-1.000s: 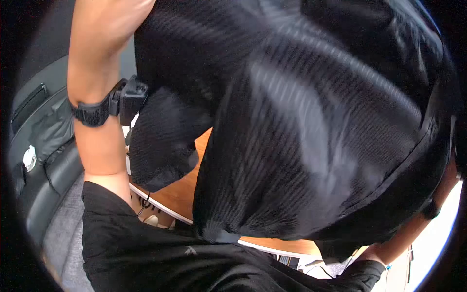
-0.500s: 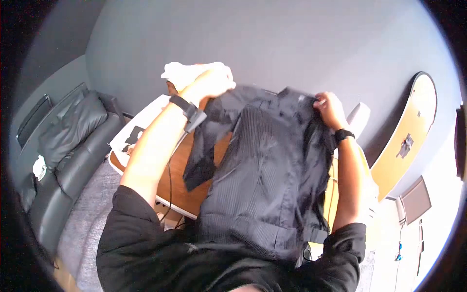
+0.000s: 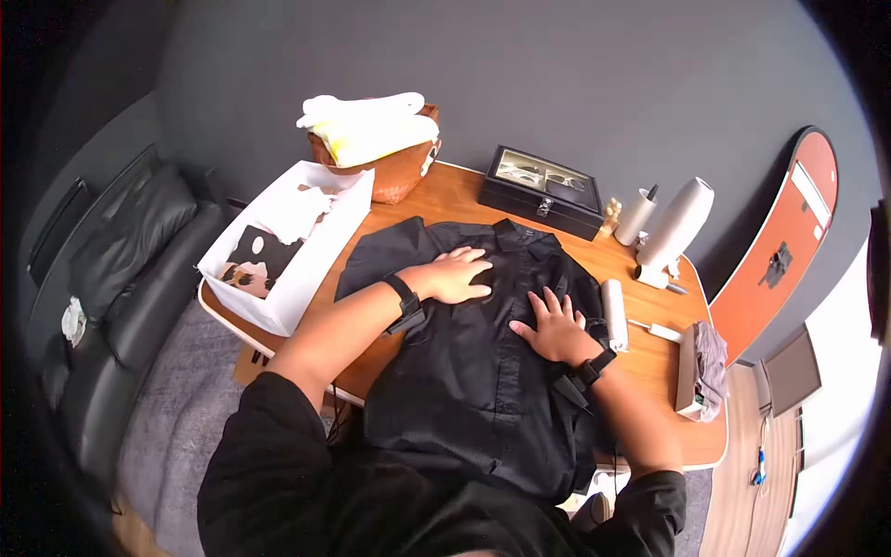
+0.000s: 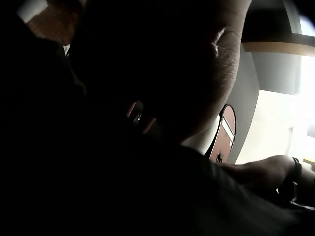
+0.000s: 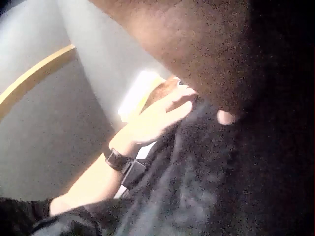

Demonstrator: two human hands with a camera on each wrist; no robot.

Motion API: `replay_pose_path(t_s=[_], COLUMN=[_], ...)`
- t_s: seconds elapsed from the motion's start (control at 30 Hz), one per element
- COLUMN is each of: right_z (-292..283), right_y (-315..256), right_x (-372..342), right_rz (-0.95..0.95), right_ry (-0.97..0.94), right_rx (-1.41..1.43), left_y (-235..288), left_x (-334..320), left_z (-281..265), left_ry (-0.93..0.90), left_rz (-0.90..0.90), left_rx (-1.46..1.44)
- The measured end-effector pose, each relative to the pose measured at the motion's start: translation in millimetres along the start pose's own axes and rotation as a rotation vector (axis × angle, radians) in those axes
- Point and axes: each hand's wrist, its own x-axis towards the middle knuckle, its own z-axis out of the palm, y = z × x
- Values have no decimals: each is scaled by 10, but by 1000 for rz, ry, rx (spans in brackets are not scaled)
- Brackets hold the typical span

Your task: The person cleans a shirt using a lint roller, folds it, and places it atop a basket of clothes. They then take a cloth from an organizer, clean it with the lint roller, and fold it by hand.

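Black shirt [image 3: 455, 362] lying front up on the wooden table [image 3: 455, 195], collar [image 3: 515, 237] at the far end, lower part reaching the near edge by the person's body. Left hand [image 3: 455, 276] flat on the shirt's upper left front; fingers extended, slightly spread, pinching nothing. Right hand [image 3: 559, 330] on the shirt's right front, lower than the left; fingers straight and spread wide, thumb out toward the shirt's middle. Left of the shirt: open white box [image 3: 311, 288]. Beyond the shirt's upper left: brown bag [image 3: 394, 181], white cloth [image 3: 380, 130] on top. Past the collar: black case [image 3: 520, 200] with clear lid, glasses inside. Just right of the shirt: white roll [image 3: 614, 316]. Farther right of the shirt: small box [image 3: 687, 371] with greyish cloth [image 3: 712, 362]. Left wrist view mostly dark.
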Motion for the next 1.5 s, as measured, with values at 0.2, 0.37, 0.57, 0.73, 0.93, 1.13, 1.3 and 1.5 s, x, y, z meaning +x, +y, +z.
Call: replay_pose_path(t_s=[0.2,0.37,0.57,0.73,0.93,1.13,1.3,1.5], right_z=[164,220,227,220,232,233,250,99], right_y=[267,532,715,762,739,745,744,702], right_x=[472,749,535,497,500,561,589,417], right_rz=[-119,-206,-198,-134,-94,-46,-39,-97], right_ry=[188,315,328,347,331,324,339,332], right_rx=[95,208,207,161,132,134,129,207], left_y=[-172,-540,-478,34,65,-24,95,223], left_x=[48,21,-96,-170,-245,-275,-272,-209], left_z=[-42,-147,-222,-221,-81,-87,-47,98], left_ry=[-8,20,27,112,-131,-106,-5,-52], left_rz=[-118,-223,-188,61,4,-5,83,157], left_rx=[72,98,56,60,101,106,-49,102])
